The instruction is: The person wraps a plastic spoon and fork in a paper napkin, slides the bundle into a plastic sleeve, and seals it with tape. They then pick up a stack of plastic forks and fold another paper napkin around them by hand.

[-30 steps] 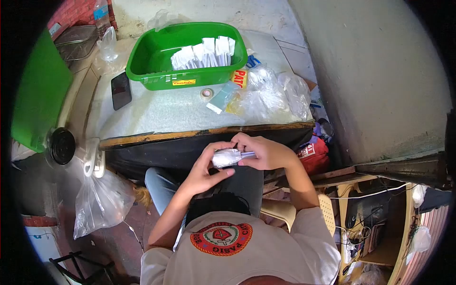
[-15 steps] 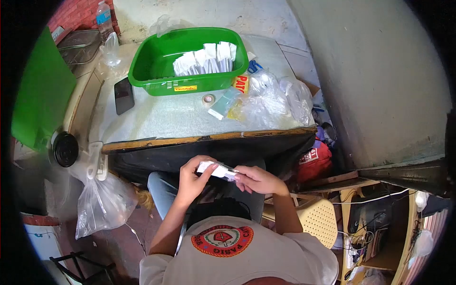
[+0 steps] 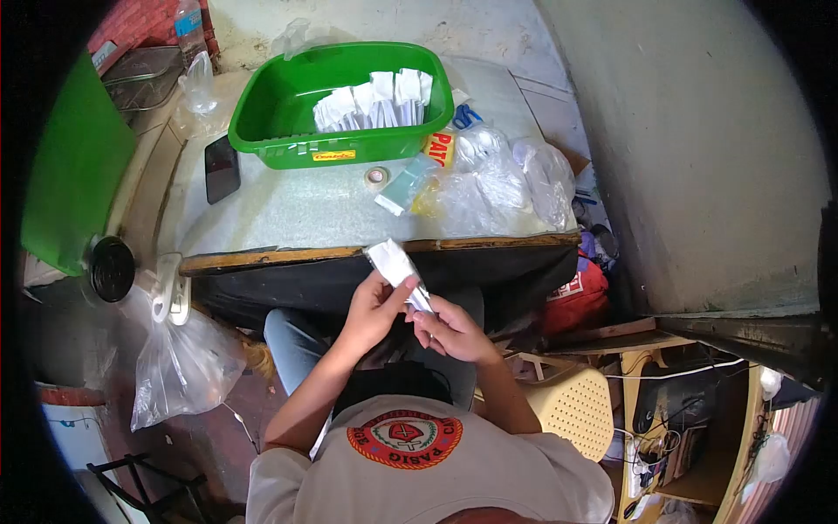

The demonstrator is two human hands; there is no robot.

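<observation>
A white packet is held in the air nearer the person than the green basin, below its front wall and beyond the counter's edge. It tilts, its broad white end pointing up toward the basin and its narrower end down and away from it. The left hand has hold of its middle: the thumb lies across the face turned up and the other fingers are behind, closed on it with no gap to be seen. The right hand, farther from the basin, has its fingers curled in around the lower end, pinching it; their exact grip is partly hidden.

The basin stands on the counter, and a row of folded white packets leans together inside its right part. Just in front of the basin sits a small roll of tape. By its front right corner lie a teal sheet in clear plastic and a yellow wrapper with red lettering. Farther right of it is a heap of clear plastic bags, with a blue-handled tool just beside its right wall. A dark phone lies near its front left corner, and a bottle stands beyond its left side.
</observation>
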